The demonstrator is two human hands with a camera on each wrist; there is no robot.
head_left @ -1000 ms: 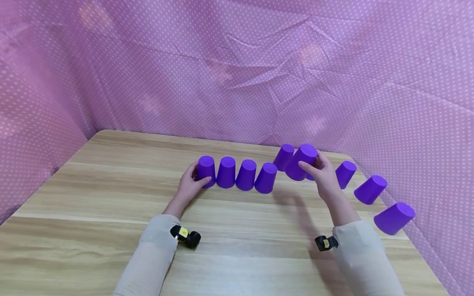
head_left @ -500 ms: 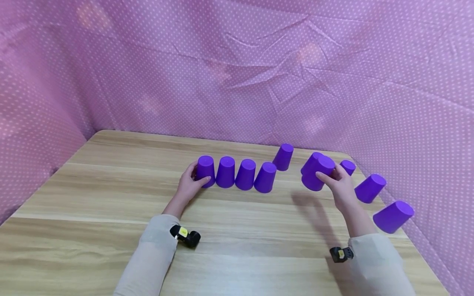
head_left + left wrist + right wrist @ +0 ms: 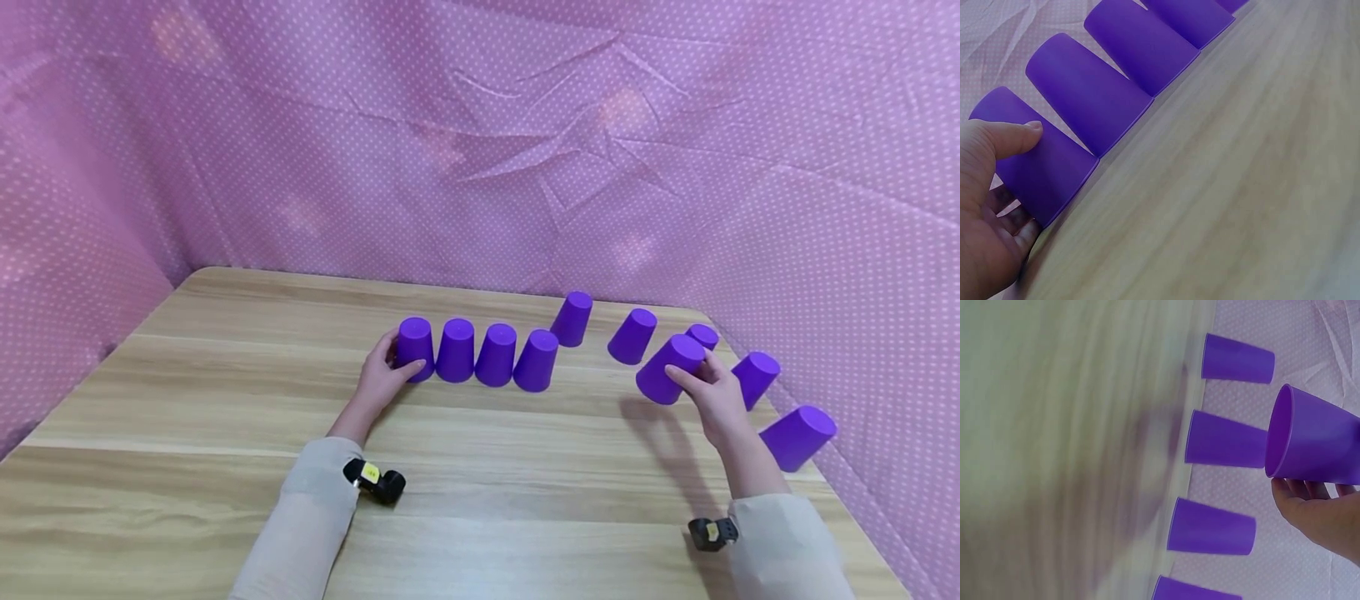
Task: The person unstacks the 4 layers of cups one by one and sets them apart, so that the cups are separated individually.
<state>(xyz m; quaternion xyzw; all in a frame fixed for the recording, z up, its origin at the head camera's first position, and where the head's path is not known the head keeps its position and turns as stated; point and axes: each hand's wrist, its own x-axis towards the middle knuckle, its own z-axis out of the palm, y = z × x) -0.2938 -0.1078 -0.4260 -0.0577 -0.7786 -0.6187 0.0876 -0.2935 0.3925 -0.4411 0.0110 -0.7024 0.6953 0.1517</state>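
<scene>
My left hand [image 3: 378, 379] grips the leftmost purple cup [image 3: 415, 340] of a close row of upside-down cups on the table. In the left wrist view its thumb lies across the front of that cup [image 3: 1047, 169], and the other fingers reach behind it. Over the right side of the table, my right hand [image 3: 718, 404] holds another purple cup [image 3: 667, 373] in the air, mouth down and a little tilted. The right wrist view shows this cup [image 3: 1316, 440] with its rim apart from the tabletop, fingers along its side.
Beside the gripped cup, the row continues to its right-end cup [image 3: 536, 362]. Several more upside-down cups stand spaced in a curve, from a back cup [image 3: 572, 321] to a near right cup [image 3: 798, 437]. Pink dotted cloth [image 3: 480, 150] hangs around the wooden table [image 3: 465, 492].
My right hand has carried its cup to the right and nearer, past a standing cup that was behind it before. The left hand stays on its cup.
</scene>
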